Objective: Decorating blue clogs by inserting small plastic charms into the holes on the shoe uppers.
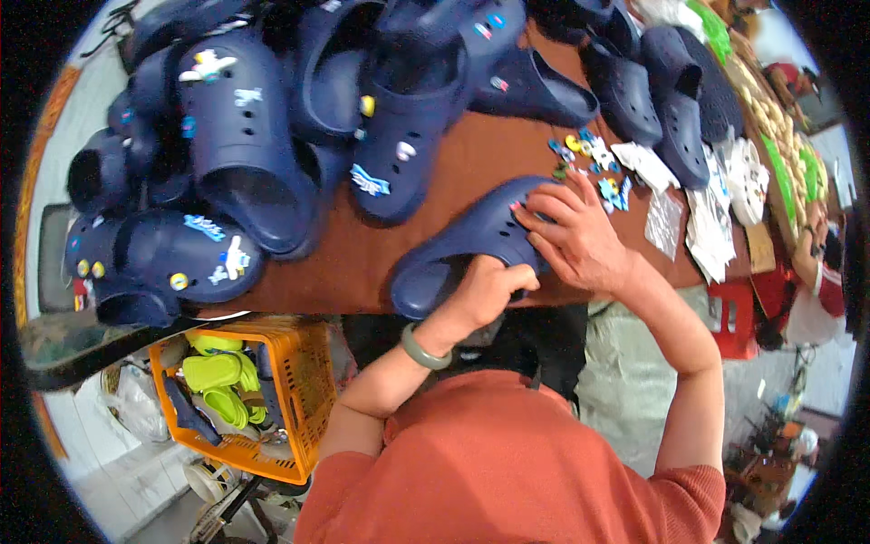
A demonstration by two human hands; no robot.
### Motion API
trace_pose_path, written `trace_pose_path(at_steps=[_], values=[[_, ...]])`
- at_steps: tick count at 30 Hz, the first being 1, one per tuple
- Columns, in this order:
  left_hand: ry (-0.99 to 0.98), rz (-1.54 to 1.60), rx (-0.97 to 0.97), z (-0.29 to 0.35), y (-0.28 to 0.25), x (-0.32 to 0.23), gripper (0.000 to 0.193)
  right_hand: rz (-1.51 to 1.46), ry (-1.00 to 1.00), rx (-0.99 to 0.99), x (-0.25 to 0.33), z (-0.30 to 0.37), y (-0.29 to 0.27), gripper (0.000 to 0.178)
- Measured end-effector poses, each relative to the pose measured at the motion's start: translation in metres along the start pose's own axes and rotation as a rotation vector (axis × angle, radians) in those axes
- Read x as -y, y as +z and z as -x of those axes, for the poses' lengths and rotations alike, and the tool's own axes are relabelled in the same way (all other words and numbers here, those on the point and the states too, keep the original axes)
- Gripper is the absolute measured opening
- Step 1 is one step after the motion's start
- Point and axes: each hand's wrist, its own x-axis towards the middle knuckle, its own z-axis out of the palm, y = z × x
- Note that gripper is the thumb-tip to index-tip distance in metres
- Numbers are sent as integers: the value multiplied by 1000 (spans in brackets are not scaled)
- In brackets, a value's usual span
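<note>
A dark blue clog [453,249] lies on the brown table [353,263] near its front edge. My left hand [485,288], with a green bangle on the wrist, grips the clog's side at the opening. Fingers spread, my right hand [580,240] rests on the clog's perforated top, its fingertips pressing into the upper. Whether a charm sits under the fingertips is hidden. Small colourful charms [589,154] lie loose on the table just beyond my right hand.
A heap of dark blue clogs [245,136], many with charms, fills the table's left and back. White packets [716,227] lie at right. An orange basket [299,399] with yellow-green items stands below the table. A red stool [734,313] and another person's sleeve [820,272] are at right.
</note>
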Motion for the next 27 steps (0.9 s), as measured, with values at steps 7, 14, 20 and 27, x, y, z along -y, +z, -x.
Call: trace_pose_path(at_steps=[7, 14, 20, 27], values=[[60, -96, 26, -2, -8, 8, 12, 17, 53, -141, 10, 4, 16, 34], [329, -1257, 47, 25, 6, -2, 42, 72, 66, -352, 16, 15, 32, 31], [190, -837, -65, 33, -25, -17, 36, -30, 164, -611, 25, 50, 30, 26], [621, -645, -510, -21, -30, -177, 34, -337, 648, -722, 7, 88, 68, 22]])
